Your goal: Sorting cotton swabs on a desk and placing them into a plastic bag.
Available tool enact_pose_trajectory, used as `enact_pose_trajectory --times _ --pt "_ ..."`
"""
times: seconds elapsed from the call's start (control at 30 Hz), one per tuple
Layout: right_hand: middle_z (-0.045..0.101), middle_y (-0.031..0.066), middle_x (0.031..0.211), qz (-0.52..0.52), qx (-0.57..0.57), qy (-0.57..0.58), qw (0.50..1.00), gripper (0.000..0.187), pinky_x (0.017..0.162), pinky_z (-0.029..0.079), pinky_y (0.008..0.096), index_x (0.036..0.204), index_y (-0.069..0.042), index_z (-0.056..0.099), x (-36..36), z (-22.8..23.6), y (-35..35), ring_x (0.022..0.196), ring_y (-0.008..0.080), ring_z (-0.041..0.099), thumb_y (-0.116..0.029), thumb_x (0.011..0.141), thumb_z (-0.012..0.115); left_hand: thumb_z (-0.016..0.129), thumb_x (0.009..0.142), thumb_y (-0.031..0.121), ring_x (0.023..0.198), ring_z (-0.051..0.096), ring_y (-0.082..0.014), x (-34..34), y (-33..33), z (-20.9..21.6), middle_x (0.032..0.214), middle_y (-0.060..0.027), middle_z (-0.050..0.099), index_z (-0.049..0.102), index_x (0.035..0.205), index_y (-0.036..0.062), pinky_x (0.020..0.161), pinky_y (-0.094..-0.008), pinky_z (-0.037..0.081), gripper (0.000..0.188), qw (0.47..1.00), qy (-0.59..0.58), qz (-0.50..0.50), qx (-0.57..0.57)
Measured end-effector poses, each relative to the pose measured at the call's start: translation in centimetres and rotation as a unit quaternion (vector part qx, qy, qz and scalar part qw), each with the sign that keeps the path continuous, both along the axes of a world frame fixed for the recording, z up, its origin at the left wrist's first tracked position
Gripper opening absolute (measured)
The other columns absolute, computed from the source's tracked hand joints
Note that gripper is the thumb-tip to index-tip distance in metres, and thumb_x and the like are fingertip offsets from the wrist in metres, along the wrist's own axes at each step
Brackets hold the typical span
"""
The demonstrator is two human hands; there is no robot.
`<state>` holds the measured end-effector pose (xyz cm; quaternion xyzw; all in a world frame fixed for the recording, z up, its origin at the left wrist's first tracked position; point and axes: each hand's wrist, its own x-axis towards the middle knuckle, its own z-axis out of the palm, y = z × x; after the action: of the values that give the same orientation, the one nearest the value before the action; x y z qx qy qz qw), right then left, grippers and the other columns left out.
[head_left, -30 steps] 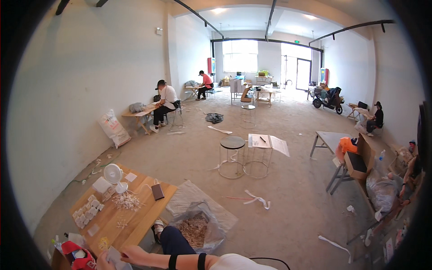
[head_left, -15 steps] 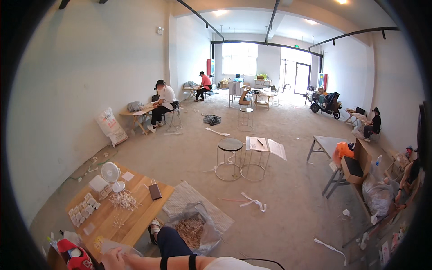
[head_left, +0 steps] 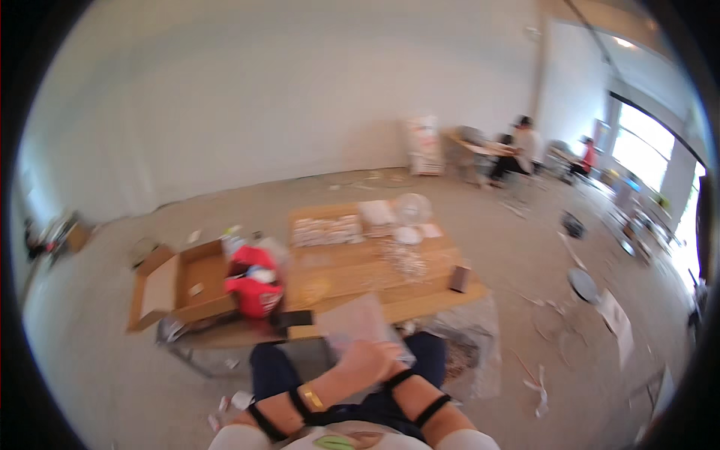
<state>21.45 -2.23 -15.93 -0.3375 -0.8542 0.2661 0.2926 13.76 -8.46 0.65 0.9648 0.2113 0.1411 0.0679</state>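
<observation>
Both hands are together over my lap at the table's near edge. My left hand [head_left: 358, 367], with a gold band at the wrist, is closed on a translucent plastic bag [head_left: 352, 319]. Partly behind it, my right hand [head_left: 391, 354] is also closed against the bag; motion blurs the fingers of both. The bag stands up past the edge of the wooden table [head_left: 345, 266]. On that table lie rows of small white packets [head_left: 326, 231], a loose pile of thin white sticks [head_left: 403, 259] and a small yellow item [head_left: 313, 289].
A white fan [head_left: 412, 212] and a dark brown box-shaped device [head_left: 460, 279] are on the table. To its left are an open cardboard box [head_left: 196, 281] and a red bag [head_left: 253, 289]. A plastic sack [head_left: 484, 337] of brown bits lies right of my knees. Other people sit farther off.
My view has swung left and down, so the table is now in front of me. Both hands and the bag have come fully into view.
</observation>
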Motion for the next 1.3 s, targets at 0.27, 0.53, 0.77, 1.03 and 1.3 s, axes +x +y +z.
enact_pose_trajectory --times 0.27,0.53,0.77,1.03,1.3 --pt "0.068 0.0232 0.109 0.162 -0.007 0.019 0.987 0.030 0.087 0.051 0.0501 0.109 0.003 0.067 2.0 -0.9 -2.4 0.102 0.0395 0.065 -0.013 0.085 0.058 0.056 0.087 0.018 0.092 0.071 -0.0275 -1.3 1.0 -1.1 0.104 -0.0096 0.072 0.066 0.116 0.0154 0.079 -0.0432 0.054 0.031 0.988 -0.120 0.011 0.095" --pt "0.068 0.0238 0.110 0.173 -0.033 0.030 0.984 0.033 0.089 0.051 0.0516 0.111 0.004 0.067 0.6 1.0 -2.9 0.103 0.0400 0.065 -0.014 0.085 0.057 0.057 0.086 0.009 0.079 0.067 -0.0385 -4.7 1.3 1.7 0.082 -0.0164 0.065 0.053 0.110 0.0130 0.068 -0.0493 0.047 0.025 0.963 -0.199 0.034 -0.181" --pt "0.068 0.0244 0.112 0.128 -0.042 0.030 0.990 0.036 0.090 0.050 0.0529 0.113 0.004 0.066 -2.1 4.4 -2.4 0.105 0.0404 0.065 -0.016 0.086 0.055 0.055 0.085 0.006 0.079 0.065 -0.0398 -6.1 2.3 1.3 0.080 -0.0152 0.063 0.054 0.103 0.0094 0.069 -0.0489 0.046 0.018 0.953 -0.209 0.007 -0.218" --pt "0.067 0.0251 0.114 -0.016 -0.042 0.031 0.999 0.038 0.092 0.050 0.0544 0.115 0.005 0.065 -8.3 11.9 0.9 0.106 0.0408 0.064 -0.017 0.086 0.054 0.056 0.082 0.018 0.106 0.065 -0.0253 -10.3 6.3 0.2 0.115 -0.0060 0.070 0.071 0.100 0.0102 0.089 -0.0401 0.052 0.024 0.974 -0.191 0.118 0.037" --pt "0.071 0.0172 0.106 -0.139 0.069 -0.040 0.987 0.025 0.083 0.053 0.0429 0.111 -0.001 0.068 -6.1 10.7 3.6 0.098 0.0366 0.067 -0.003 0.086 0.060 0.062 0.075 0.010 0.100 0.067 -0.0251 -13.7 9.9 -1.4 0.112 -0.0069 0.072 0.073 0.103 0.0083 0.088 -0.0371 0.053 0.030 0.955 -0.199 0.218 0.032"
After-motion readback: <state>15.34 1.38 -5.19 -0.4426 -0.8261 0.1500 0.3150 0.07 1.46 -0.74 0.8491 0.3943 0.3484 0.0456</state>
